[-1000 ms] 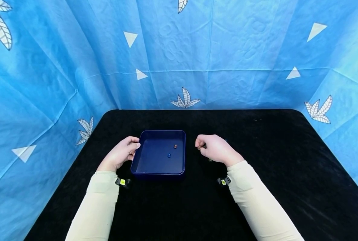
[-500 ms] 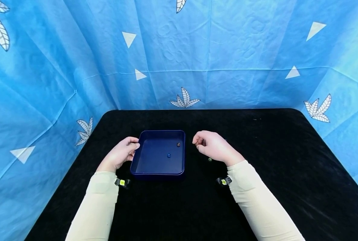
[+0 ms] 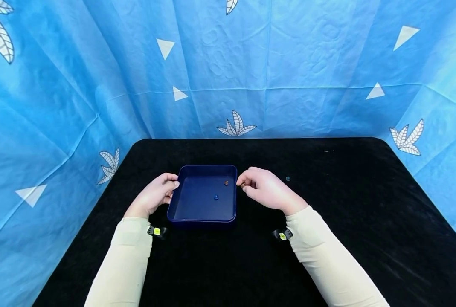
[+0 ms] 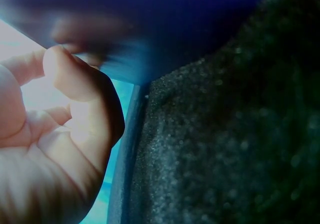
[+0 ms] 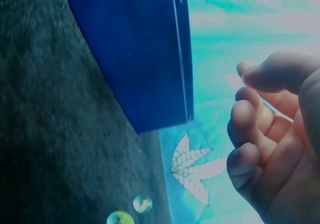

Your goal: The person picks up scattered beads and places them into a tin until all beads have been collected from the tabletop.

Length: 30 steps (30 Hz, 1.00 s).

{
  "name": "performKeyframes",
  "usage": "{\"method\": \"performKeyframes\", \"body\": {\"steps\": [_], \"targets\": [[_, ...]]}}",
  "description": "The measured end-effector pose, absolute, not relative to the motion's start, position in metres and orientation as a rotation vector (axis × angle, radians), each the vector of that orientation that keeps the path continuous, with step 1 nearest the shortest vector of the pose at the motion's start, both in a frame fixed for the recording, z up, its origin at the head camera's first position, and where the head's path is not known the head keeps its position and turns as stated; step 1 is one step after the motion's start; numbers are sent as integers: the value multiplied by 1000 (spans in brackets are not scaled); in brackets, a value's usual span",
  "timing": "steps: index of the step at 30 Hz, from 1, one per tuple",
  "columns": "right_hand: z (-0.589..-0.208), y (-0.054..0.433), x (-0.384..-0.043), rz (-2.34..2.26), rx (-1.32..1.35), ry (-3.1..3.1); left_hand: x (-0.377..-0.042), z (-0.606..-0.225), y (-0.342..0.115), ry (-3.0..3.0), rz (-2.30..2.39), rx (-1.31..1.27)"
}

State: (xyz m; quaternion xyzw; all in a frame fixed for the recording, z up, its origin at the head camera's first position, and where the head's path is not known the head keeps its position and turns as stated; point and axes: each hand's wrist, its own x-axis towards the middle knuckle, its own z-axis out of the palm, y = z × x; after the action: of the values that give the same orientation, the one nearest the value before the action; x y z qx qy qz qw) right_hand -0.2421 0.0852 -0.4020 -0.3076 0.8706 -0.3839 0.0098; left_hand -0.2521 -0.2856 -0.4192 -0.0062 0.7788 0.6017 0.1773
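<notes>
A square dark blue tray point(image 3: 204, 209) lies on the table, holding a blue marble point(image 3: 216, 197) and an amber marble point(image 3: 226, 183). My left hand point(image 3: 156, 194) grips its left wall, thumb at the rim and fingers outside. Just beside the tray's right wall, my right hand point(image 3: 268, 190) pinches a small reddish-brown marble point(image 3: 243, 185) between thumb and fingertips. In the right wrist view the curled fingers point(image 5: 243, 116) hide that marble, with the tray's outer wall point(image 5: 135, 59) to their left.
Beyond the right hand, a bluish marble point(image 3: 288, 178) sits on the black cloth. The right wrist view has a clear glass marble point(image 5: 142, 204) and a yellow-green marble point(image 5: 120, 218) on the black tabletop point(image 5: 50, 124). A blue patterned curtain point(image 3: 308, 64) hangs behind the table.
My right hand has moved left to the tray's side with its marble, uncovering the bluish one behind it. The amber marble in the tray has rolled slightly. The left hand keeps its grip.
</notes>
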Motion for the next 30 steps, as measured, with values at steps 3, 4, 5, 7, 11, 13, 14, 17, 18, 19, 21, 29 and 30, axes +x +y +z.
{"method": "performKeyframes", "body": {"steps": [3,4,5,7,11,13,14,17,18,19,21,29,30], "targets": [[-401,79,-239,-1180,-1012,2732,-258,-431,-291,2223,1699,-15],[-401,77,-238,-1170,-1032,2740,-260,-435,-293,2231,1697,-14],[-401,75,-237,-1160,-1050,2745,-262,-438,-294,2237,1698,-13],[-401,72,-236,-1137,-1080,2750,-262,-440,-295,2247,1700,-10],[-400,66,-232,-1098,-1110,2750,-261,-441,-294,2255,1703,0],[-400,63,-231,-1089,-1110,2747,-261,-441,-294,2258,1703,6],[-400,62,-230,-1087,-1111,2742,-261,-441,-294,2259,1703,4],[-400,58,-229,-1072,-1105,2737,-261,-441,-294,2254,1713,-4],[-400,57,-228,-1065,-1104,2736,-261,-441,-294,2251,1714,-2],[-400,57,-227,-1063,-1103,2734,-261,-441,-294,2249,1714,2],[-400,56,-226,-1054,-1092,2734,-262,-441,-295,2246,1715,2],[-402,55,-225,-1067,-1089,2752,-262,-443,-295,2244,1717,10],[-402,55,-225,-1073,-1095,2750,-262,-443,-295,2244,1718,10]]}}
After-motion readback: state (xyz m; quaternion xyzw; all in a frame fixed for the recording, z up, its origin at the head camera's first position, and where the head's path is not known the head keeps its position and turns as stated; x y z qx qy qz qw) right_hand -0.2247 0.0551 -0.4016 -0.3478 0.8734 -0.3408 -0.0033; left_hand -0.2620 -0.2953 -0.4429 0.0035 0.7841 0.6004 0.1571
